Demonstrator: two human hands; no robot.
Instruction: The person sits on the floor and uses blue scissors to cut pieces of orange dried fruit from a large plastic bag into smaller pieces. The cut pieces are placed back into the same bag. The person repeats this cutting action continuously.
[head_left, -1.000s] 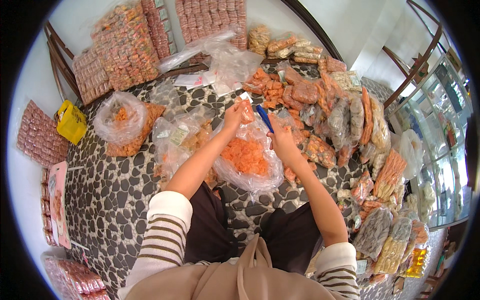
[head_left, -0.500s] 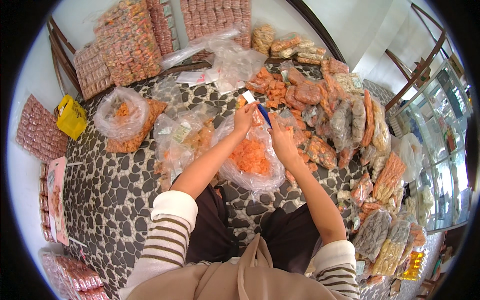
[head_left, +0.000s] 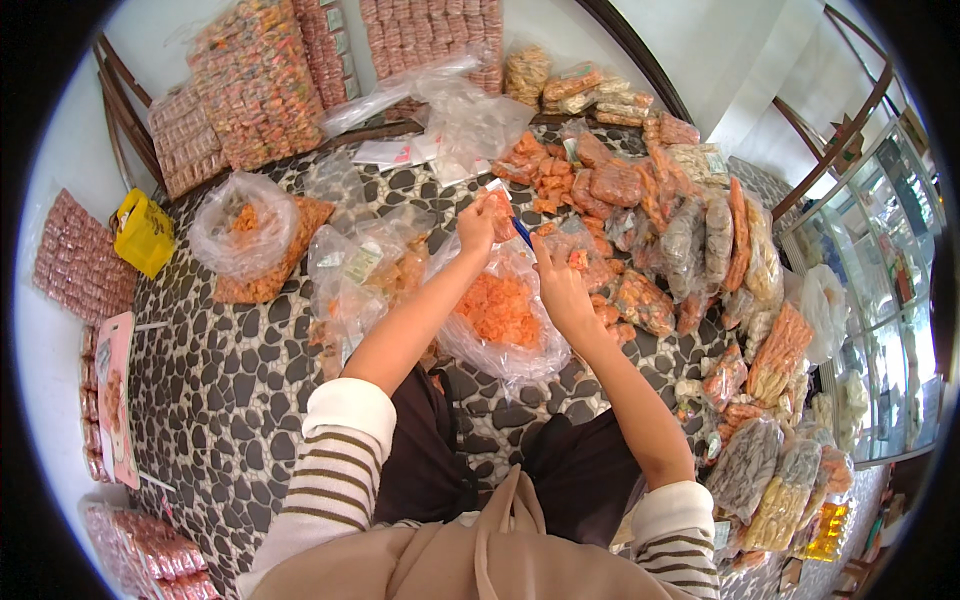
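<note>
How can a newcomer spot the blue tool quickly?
On the patterned floor, find the central open bag of orange pieces. Near its far edge, the right hand holds the slim tool; its blue sets it apart from nearby orange packets.

Two hands (head_left: 566, 292), one blue tool (head_left: 521, 232), one held orange packet (head_left: 502, 214), one yellow bag (head_left: 143, 236), one glass display case (head_left: 868, 240).

Sm. orange pkt (head_left: 503, 215); tilted blue tool (head_left: 521, 231) alongside.
</note>
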